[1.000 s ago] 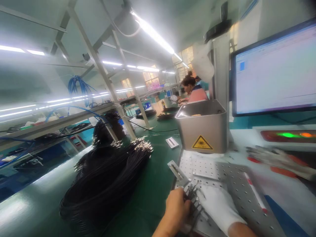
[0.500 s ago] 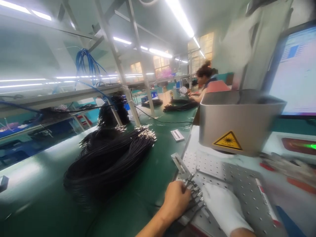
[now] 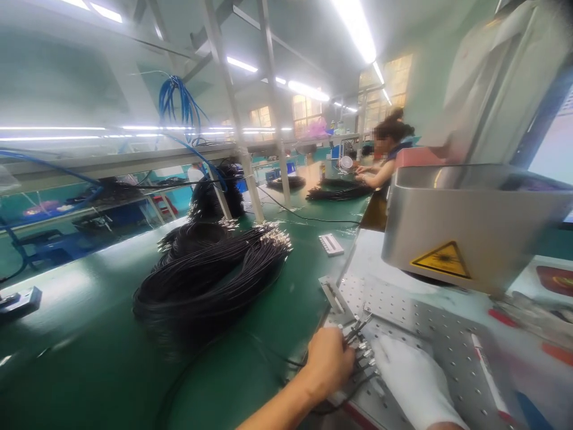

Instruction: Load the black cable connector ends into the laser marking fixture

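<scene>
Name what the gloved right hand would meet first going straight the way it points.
Likely the metal cable ends beside the left hand; whether the right hand touches them is unclear.

Blk cables [image 3: 356, 329], several, w/ silvery metal ends [image 3: 367, 353]; bunched, ends angled apart, at L side of perf. plate [image 3: 441, 340].

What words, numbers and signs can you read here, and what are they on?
No readable words or numbers.
Sign: yellow triangle with a black burst picture, on the metal box.
Screen: cut off and too blurred to read.
Red-and-white pen: any print is too small and blurred.
</scene>
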A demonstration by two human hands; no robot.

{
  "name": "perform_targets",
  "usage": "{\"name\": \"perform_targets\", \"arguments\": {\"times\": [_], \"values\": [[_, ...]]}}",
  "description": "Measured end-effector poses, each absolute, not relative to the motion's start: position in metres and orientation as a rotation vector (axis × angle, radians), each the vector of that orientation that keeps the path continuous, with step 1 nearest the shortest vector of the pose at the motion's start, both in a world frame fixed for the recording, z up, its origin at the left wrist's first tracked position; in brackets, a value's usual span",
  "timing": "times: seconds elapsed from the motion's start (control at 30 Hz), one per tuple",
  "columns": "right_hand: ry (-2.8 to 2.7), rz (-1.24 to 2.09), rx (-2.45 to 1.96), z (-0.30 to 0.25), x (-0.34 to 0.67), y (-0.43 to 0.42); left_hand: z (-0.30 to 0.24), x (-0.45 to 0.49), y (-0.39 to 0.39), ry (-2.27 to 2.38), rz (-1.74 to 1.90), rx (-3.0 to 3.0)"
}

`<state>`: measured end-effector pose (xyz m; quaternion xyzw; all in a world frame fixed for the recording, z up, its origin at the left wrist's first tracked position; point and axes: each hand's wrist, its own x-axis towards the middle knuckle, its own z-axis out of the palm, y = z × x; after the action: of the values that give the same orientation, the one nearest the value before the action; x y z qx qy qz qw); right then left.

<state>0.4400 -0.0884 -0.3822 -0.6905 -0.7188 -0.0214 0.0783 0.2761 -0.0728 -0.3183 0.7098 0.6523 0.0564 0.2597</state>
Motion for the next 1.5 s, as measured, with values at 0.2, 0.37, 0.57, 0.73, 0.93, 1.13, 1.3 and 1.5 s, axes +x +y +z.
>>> {"name": "perform_targets", "arguments": {"times": [0.2,0.37,0.57,0.73,0.93,1.13,1.3,1.5], "values": [[-2.047,0.511,-2.260,-0.348,0.435,-0.082,-0.313,0.277,-0.072,1.765,0.127,1.898],[-2.017,0.571,-2.336,-0.332,0.426,-0.080,-0.318,0.275,-0.067,1.752,0.176,1.888],[-2.044,0.556,-2.317,-0.340,0.429,-0.078,-0.319,0.275,-0.056,1.708,0.115,1.826],[-2.099,0.463,-2.310,-0.340,0.429,-0.079,-0.317,0.275,-0.053,1.676,0.103,1.851],[-2.038,0.437,-2.225,-0.336,0.425,-0.083,-0.317,0.269,-0.055,1.659,0.337,1.906],[-2.002,0.312,-2.244,-0.336,0.423,-0.085,-0.325,0.261,-0.051,1.491,0.574,1.706],[-2.021,0.259,-2.208,-0.349,0.428,-0.082,-0.326,0.262,-0.050,1.546,0.651,1.699],[-2.037,0.237,-2.234,-0.369,0.434,-0.078,-0.324,0.264,-0.052,1.512,0.528,1.788]]}}
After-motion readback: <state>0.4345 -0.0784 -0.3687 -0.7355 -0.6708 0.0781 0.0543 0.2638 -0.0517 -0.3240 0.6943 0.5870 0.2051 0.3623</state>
